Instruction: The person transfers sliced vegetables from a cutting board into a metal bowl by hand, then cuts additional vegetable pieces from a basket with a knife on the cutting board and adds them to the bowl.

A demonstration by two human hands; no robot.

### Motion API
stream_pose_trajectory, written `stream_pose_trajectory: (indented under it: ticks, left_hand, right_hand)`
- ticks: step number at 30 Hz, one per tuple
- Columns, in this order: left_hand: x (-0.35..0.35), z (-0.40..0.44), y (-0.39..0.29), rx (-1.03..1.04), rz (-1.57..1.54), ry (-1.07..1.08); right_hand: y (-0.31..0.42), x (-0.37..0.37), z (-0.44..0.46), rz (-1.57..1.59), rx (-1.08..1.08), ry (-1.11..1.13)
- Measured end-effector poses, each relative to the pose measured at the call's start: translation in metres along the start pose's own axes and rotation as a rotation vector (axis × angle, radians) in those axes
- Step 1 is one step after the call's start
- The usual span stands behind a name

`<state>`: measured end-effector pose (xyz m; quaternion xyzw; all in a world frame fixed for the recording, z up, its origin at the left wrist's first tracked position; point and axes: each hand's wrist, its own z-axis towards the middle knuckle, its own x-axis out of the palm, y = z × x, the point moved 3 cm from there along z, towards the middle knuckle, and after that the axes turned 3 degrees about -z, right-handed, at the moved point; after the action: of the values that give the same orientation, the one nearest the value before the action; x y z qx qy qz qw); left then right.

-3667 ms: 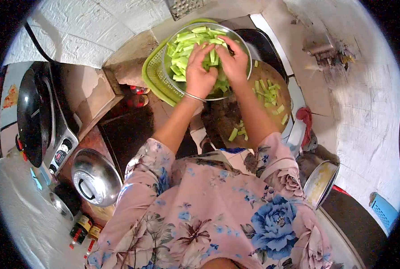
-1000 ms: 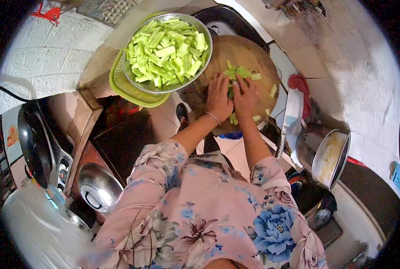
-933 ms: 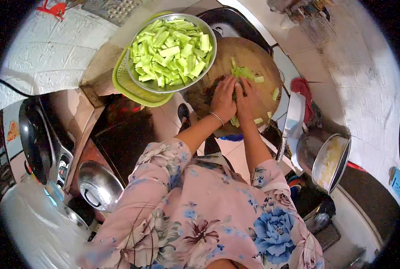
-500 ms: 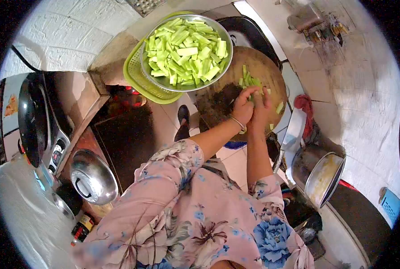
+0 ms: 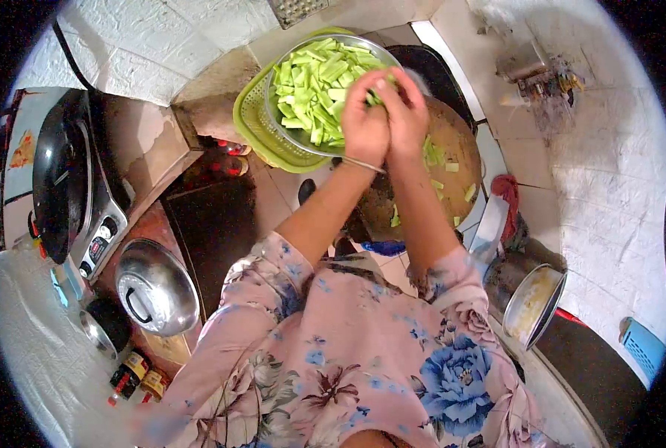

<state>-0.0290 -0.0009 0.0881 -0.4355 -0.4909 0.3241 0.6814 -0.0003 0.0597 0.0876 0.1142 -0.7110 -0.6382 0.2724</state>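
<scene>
In the head view, the left hand [image 5: 366,128] and the right hand [image 5: 407,119] are pressed together over the near right edge of the metal bowl [image 5: 297,140]. Both are half closed, fingers curled inward to make a cup — a little green shows between them, pieces held there, though how many cannot be told. The bowl is heaped with cut green pieces [image 5: 319,82] and sits on the green colander [image 5: 252,112], whose rim sticks out on the left. To the right of the bowl, partly behind the forearms, is the round chopping board [image 5: 458,128], with a few loose pieces [image 5: 434,154] scattered on it. Farther right hangs a red cloth [image 5: 506,196], and nearer stands a pot [image 5: 533,305] with pale residue inside, tilted in the view. On the far left a black pan [image 5: 58,179] sits on the electric stove [image 5: 103,243]; nearer, a shiny domed lid [image 5: 160,290] lies with its handle up — close by are a small pan [image 5: 98,333] and dark bottles [image 5: 130,373].
</scene>
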Motion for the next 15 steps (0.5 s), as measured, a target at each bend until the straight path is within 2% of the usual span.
stream_pose_trajectory:
  ticks: [2, 3, 5, 6, 8, 9, 12, 14, 15]
  left_hand:
    - [-0.018, 0.021, -0.001, -0.013, 0.155, -0.064]
    - [-0.029, 0.031, 0.006, 0.003, 0.218, -0.085]
    - [-0.048, 0.044, 0.01, 0.009, 0.363, -0.141]
    - [-0.056, 0.05, 0.009, 0.008, 0.361, -0.141]
    - [-0.071, 0.059, 0.009, -0.035, 0.366, -0.141]
    - [-0.077, 0.062, 0.015, -0.05, 0.267, -0.186]
    - [-0.084, 0.069, 0.0, -0.141, 0.257, -0.158]
    - [-0.089, 0.073, -0.005, -0.15, 0.224, -0.158]
    - [-0.088, 0.073, -0.011, -0.079, 0.245, -0.138]
  right_hand:
    - [-0.017, 0.023, 0.012, -0.09, -0.027, 0.153]
    - [-0.025, 0.029, 0.021, -0.092, -0.026, 0.154]
    - [-0.037, 0.041, 0.032, -0.516, -0.084, 0.276]
    - [-0.029, 0.042, 0.035, -0.519, -0.084, 0.275]
    - [-0.01, 0.039, 0.04, -0.696, 0.069, 0.439]
    - [-0.008, 0.033, 0.046, -0.678, -0.034, 0.475]
    - [0.006, -0.002, 0.075, -0.698, 0.016, 0.479]
    - [-0.009, -0.042, 0.1, -0.785, 0.051, 0.453]
    - [-0.022, -0.058, 0.108, -0.87, 0.081, 0.432]
